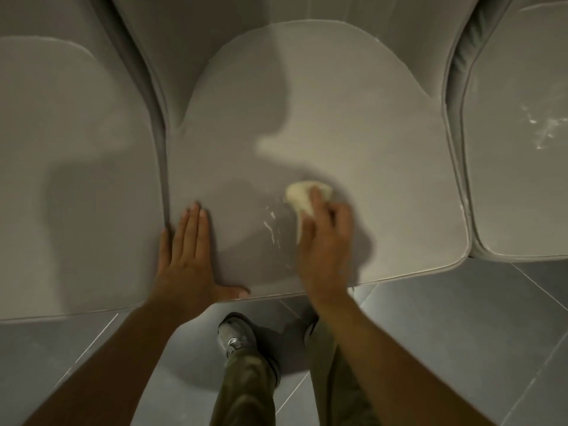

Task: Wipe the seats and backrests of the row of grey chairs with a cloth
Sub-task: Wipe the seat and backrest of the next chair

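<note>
– Where is the cloth lying right now?

– I am seeing the cloth (302,198), pale and bunched, lying on the middle seat (338,133), at about six o'clock from the seat's centre and short of the front edge.

– And the hands?

– The right hand (325,241) is gripping the cloth, fingers curled over its near end and pressing it onto the cushion. The hand is showing blurred. The left hand (187,256) is lying flat at eight o'clock from the cloth, on the seat's front left corner, fingers straight and together, thumb spread along the front edge, holding nothing.

– Anything on the cushion itself?

– I am making out thin white streaks (272,226) between the two hands, just beside the cloth at seven o'clock.

– What is around that seat?

– Its backrest (184,41) is rising at twelve o'clock. The left seat (76,179) is touching it at nine o'clock. The right seat (516,164) is sitting close at three o'clock, carrying white marks (544,127) of its own. At six o'clock the grey tiled floor (445,333) is showing, with a grey shoe (235,336) and olive trouser legs (246,385) standing just below the seat's front edge.
</note>
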A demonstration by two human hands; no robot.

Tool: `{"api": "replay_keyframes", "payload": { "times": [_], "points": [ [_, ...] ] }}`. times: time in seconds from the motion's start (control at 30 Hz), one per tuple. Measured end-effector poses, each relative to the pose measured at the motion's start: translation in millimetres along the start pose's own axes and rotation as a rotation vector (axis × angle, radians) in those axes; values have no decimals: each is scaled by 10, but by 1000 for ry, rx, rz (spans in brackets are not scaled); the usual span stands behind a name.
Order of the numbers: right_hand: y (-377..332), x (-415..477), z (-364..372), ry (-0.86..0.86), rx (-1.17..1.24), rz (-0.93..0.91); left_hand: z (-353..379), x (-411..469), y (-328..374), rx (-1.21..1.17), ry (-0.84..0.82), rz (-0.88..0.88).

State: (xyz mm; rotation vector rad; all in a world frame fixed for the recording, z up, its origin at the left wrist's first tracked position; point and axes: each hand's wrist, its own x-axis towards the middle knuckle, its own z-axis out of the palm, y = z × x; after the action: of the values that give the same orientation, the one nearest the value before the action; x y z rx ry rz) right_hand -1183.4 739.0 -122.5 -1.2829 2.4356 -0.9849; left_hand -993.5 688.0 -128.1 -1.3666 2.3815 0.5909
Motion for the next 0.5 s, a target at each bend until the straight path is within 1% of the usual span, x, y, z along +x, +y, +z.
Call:
{"api": "replay_keyframes", "payload": {
  "times": [0.1,0.2,0.27,0.33,0.4,0.43,0.5],
  "points": [
    [95,279,29,-68,-100,-28,-7,-98,-197,42,-20,-12],
    [-71,270,219,-180,-84,-29,-17,-111,-267,92,-23,26],
    [-227,89,330,-259,-106,-158,-7,-106,-274,91,-10,36],
    [-262,-9,352,-287,-102,-282,-14,-107,-264,97,0,40],
    [-225,45,288,-348,-81,-303,-24,-130,-280,90,8,46],
    [-195,127,251,-333,-100,-306,-31,-138,-298,92,17,54],
    [-134,346,217,-243,-163,-306,-42,-154,-348,114,18,62]
  ]
}}
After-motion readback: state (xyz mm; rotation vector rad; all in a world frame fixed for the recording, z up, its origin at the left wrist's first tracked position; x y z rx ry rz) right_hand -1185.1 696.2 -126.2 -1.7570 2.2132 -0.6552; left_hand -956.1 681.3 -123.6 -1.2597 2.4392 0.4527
